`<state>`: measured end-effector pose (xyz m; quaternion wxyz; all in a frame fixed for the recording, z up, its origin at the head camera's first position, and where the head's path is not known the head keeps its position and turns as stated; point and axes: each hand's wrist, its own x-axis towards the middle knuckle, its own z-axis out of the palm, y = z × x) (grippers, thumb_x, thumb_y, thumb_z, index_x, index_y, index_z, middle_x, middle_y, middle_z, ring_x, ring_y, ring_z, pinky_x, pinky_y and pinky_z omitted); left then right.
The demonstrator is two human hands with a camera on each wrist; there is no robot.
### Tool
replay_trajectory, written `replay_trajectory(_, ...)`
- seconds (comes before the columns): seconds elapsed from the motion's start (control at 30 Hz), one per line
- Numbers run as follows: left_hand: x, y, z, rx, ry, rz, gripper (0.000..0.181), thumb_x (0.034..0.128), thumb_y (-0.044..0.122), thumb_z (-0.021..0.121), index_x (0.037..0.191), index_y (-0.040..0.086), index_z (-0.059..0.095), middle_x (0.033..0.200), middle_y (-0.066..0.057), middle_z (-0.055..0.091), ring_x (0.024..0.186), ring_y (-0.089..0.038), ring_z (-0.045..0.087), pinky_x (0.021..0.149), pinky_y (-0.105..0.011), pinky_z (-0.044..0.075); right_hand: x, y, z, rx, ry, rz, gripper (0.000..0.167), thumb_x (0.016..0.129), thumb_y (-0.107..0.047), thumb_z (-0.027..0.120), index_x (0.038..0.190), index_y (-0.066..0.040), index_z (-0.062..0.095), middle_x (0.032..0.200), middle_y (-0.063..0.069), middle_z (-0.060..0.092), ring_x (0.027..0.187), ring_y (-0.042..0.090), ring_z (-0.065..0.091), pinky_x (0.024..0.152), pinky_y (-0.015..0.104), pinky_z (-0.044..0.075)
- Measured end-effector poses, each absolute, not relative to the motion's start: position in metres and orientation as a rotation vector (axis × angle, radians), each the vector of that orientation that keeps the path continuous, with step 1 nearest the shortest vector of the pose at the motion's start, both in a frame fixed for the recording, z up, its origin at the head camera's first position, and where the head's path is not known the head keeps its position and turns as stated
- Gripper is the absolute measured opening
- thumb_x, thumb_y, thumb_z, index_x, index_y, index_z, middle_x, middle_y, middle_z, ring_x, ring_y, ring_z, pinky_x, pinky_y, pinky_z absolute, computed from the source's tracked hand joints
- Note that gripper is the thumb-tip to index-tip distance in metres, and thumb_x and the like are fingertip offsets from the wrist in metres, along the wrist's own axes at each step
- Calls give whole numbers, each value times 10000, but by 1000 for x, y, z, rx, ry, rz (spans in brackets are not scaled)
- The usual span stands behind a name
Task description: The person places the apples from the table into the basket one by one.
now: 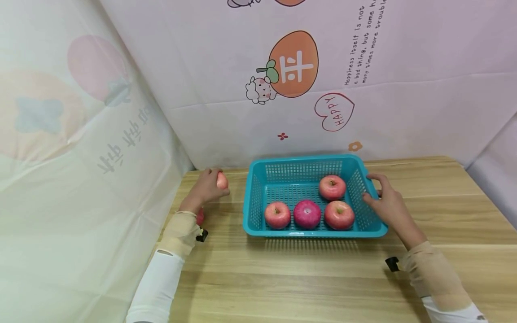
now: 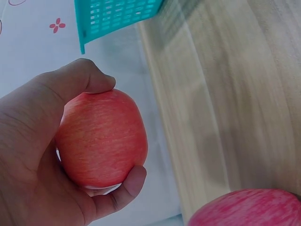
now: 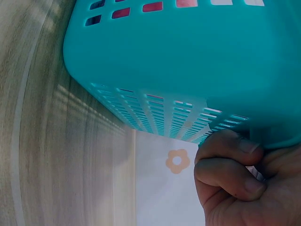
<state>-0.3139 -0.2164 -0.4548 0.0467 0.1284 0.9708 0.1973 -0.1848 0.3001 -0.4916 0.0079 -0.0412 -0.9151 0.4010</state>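
Observation:
My left hand point(image 1: 207, 187) grips a red apple point(image 2: 104, 139) between thumb and fingers, at the left of the table near its back edge. Another, pinker apple point(image 2: 249, 209) lies on the table close by, mostly hidden behind the left wrist in the head view. To the right stands a turquoise plastic basket point(image 1: 299, 233) with slotted walls. Inside it are several apples, among them a magenta one point(image 1: 307, 214) in the front row and a light red one point(image 1: 332, 187) behind. My right hand point(image 1: 388, 202) holds the basket's right rim, its fingers curled in the right wrist view.
The wooden table point(image 1: 282, 282) runs under everything. A white printed cloth point(image 1: 218, 58) hangs upright behind the table's back edge, and a pale sheet point(image 1: 81, 215) closes off the left side close to the left arm.

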Motion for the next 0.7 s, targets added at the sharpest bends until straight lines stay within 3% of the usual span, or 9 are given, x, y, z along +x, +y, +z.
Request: replay_trajectory(0.7,-314,-211,-440,424,2990,581,793,875,309,760,1547,24,449,1465,-273,476,1235,-415,538,969,-547,548,-183,299,-489,-129,-2877,1259,688,1114,-286,547,1663,-42,212,1370,475,557,1136,587,670,828,648,609)
